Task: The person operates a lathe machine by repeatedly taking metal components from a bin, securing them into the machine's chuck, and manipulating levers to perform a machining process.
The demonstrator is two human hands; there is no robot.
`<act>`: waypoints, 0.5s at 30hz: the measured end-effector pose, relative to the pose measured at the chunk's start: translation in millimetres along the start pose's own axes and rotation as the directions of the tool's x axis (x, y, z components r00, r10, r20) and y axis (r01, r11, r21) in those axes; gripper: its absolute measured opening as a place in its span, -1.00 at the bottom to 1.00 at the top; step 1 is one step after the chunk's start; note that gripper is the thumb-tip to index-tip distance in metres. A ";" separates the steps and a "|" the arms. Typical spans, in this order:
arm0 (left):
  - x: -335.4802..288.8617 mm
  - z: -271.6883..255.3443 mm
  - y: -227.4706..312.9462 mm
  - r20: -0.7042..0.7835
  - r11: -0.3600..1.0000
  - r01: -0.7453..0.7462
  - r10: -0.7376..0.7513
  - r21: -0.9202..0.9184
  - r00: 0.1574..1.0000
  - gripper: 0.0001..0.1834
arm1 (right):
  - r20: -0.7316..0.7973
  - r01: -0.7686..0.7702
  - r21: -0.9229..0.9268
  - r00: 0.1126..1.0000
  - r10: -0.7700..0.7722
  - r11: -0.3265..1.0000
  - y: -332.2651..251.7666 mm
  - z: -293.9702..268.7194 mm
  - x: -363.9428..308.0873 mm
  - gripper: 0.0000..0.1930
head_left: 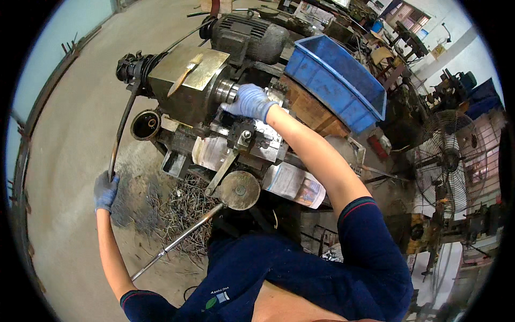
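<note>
A small metal lathe (pixel 188 102) stands before me, its headstock topped by a brass-coloured plate with a paint brush (pixel 185 75) lying on it. At the far left my left hand (pixel 106 191), in a grey-blue glove, is wrapped round the lower end of a long dark lever (pixel 124 129). My right hand (pixel 249 102), gloved in striped blue, is closed at the shiny spindle nose (pixel 225 91). Its fingers are partly hidden, and whatever they hold cannot be made out. Below it sit the tool post (pixel 245 135) and a round handwheel disc (pixel 240 190).
A blue plastic bin (pixel 335 80) rests on a wooden block to the right of an electric motor (pixel 249 37). Metal shavings (pixel 185 214) cover the floor below the lathe. A long steel bar (pixel 182 238) slants from the handwheel. A caged fan (pixel 450 160) stands at right.
</note>
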State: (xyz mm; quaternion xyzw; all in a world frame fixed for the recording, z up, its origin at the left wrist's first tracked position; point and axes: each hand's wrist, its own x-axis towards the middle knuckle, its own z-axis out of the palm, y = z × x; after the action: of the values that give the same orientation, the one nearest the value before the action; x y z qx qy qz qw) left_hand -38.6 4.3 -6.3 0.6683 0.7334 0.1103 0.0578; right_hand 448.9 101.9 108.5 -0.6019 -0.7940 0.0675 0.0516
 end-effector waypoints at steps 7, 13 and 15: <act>0.2 1.2 4.7 -0.050 1.000 -0.019 0.018 -0.020 0.999 -0.61 | -0.028 -0.257 0.297 0.960 0.278 0.920 -4.9 -11.1 15.5 -0.36; 26.3 -9.6 -15.6 -0.006 0.953 -0.097 0.103 0.288 0.995 -0.78 | 0.096 -0.301 0.380 0.953 0.286 0.875 24.1 -9.9 37.0 -0.35; 59.4 -9.6 -82.8 -0.161 0.881 -0.081 0.175 0.466 0.971 -0.84 | 0.048 -0.188 0.448 0.981 0.187 0.874 12.0 -16.2 33.6 -0.35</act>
State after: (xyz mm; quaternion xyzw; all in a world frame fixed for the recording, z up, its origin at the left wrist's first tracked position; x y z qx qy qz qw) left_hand -126.9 55.6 -13.1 0.6959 0.6948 0.0050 -0.1815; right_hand 453.9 138.2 122.4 -0.6475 -0.6947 0.2552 0.1815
